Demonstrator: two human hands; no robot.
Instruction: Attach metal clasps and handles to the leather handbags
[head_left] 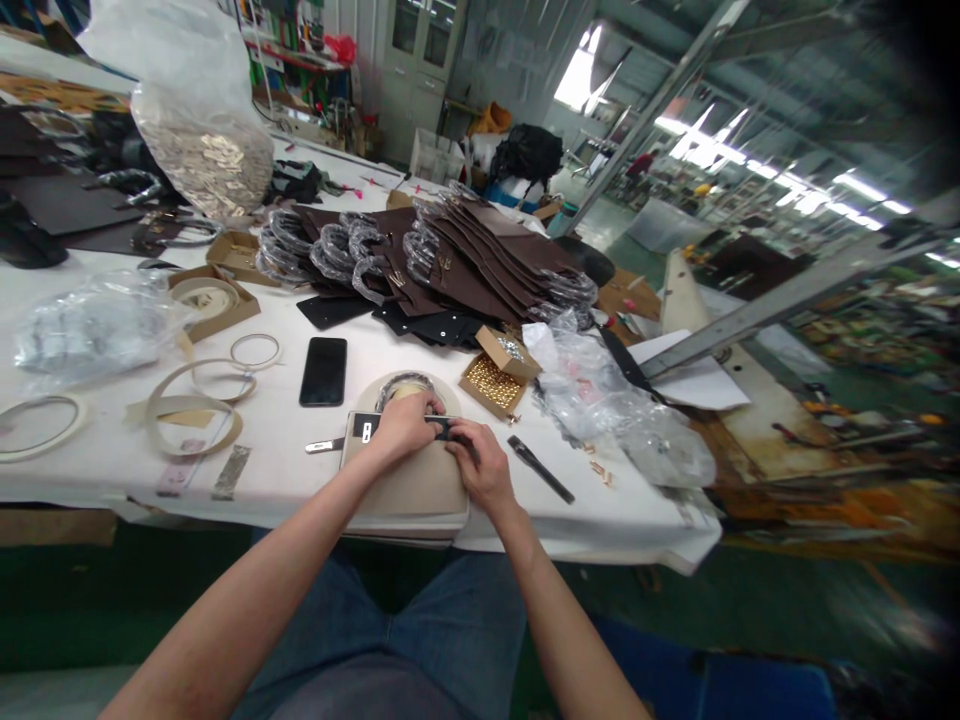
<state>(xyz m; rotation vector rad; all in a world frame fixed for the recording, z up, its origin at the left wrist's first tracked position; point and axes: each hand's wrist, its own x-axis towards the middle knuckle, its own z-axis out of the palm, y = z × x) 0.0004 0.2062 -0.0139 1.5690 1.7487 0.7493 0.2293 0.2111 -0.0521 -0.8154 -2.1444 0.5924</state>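
Note:
A beige bag panel (412, 487) lies at the table's front edge before me, with a black strip (367, 428) along its top. A white, slotted rectangular mark shows at the strip's left end. My left hand (405, 422) is closed over the top edge, its thumb and fingers on the black strip. From the right, my right hand (484, 465) pinches the same strip with bent fingers. Just behind the panel is a plastic-wrapped handle (405, 386), partly hidden by my left hand. A metal-tipped tool (325, 446) sticks out left of the panel.
A black phone (323, 371) lies behind left, tape rolls (193, 408) farther left. To the right are a black tool (540, 468), a box of gold-coloured parts (491, 385) and clear plastic bags (622, 400). Dark brown bag pieces (480, 250) are piled behind.

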